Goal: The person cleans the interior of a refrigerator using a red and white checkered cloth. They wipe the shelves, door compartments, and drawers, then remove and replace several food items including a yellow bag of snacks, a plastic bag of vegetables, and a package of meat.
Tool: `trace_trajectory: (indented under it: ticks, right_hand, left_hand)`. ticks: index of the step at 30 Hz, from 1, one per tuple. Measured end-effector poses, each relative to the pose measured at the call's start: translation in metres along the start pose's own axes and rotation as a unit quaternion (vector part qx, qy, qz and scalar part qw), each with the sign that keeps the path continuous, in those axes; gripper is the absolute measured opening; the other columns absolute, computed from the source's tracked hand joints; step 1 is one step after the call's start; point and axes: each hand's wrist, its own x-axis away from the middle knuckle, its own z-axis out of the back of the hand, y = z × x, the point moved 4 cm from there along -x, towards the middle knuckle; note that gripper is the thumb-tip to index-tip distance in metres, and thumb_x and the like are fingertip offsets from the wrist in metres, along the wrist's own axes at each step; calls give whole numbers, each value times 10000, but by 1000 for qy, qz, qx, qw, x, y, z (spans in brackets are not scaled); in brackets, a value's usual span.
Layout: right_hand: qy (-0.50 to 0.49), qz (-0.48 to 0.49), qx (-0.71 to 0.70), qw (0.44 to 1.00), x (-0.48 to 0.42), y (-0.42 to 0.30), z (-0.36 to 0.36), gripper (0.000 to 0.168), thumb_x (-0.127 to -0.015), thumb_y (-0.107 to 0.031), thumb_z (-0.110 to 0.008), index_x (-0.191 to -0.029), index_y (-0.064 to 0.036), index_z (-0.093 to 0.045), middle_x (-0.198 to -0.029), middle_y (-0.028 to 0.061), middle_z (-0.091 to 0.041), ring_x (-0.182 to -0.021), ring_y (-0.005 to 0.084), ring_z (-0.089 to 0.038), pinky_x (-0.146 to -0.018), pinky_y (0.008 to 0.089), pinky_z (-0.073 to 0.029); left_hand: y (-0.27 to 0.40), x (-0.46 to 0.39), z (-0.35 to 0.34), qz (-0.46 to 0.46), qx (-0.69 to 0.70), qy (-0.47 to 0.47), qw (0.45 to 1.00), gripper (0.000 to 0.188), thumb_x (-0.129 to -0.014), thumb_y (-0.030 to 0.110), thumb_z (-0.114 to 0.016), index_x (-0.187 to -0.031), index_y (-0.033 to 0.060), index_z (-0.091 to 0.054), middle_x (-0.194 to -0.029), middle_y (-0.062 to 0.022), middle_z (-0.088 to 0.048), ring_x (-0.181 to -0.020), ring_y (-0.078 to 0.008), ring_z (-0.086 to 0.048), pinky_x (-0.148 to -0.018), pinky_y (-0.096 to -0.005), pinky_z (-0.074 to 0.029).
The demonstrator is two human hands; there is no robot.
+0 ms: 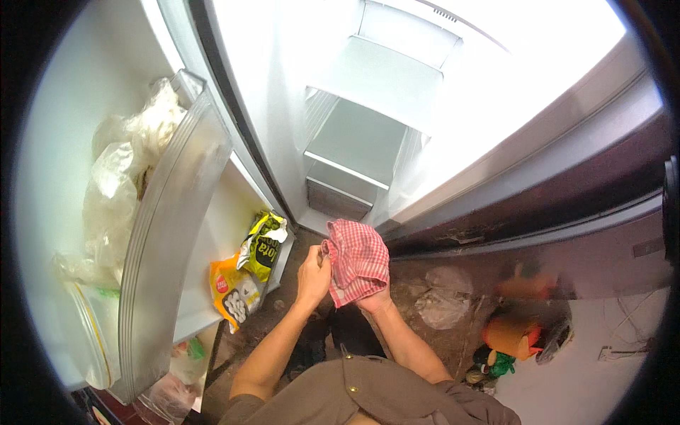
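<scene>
A red-and-white checked cloth is held in front of my body, folded or bunched, with a damp-looking dark patch on it. My left hand pinches its left edge between the fingers. My right hand is under the cloth's lower right side, its fingers hidden by the fabric. Beyond the cloth stands an open refrigerator, with glass shelves and a drawer-like bin at the bottom.
On the left, the open door's clear bin holds plastic bags. A yellow-green packet and an orange packet sit in a lower door shelf. Plastic bags and an orange container are at right.
</scene>
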Motion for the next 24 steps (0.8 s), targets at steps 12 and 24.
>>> trace_trajectory:
  ticks: [12, 24]
  right_hand:
    - [115, -81, -385, 912, -102, 6, 7, 388, -903, -246, -590, -1210, -13, -553, -1180, 112, -619, -1100, 208, -577, -962, 385, -446]
    - [393, -6, 576, 717, -275, 85, 51, 445, -879, -376, -506, -1152, -34, -584, -1248, 190, -547, -1226, 384, -447, -1035, 549, -292]
  left_hand:
    - [2, -26, 16, -29, 67, 94, 993, 365, -937, 253, -523, -686, 12, -415, -593, -40, -356, -608, -109, -357, -550, -332, -343]
    - [-13, -49, -5, -157, 15, 118, 980, 598, -1030, 408, -271, -905, -14, -675, -584, -50, -561, -583, -200, -589, -680, -328, -500]
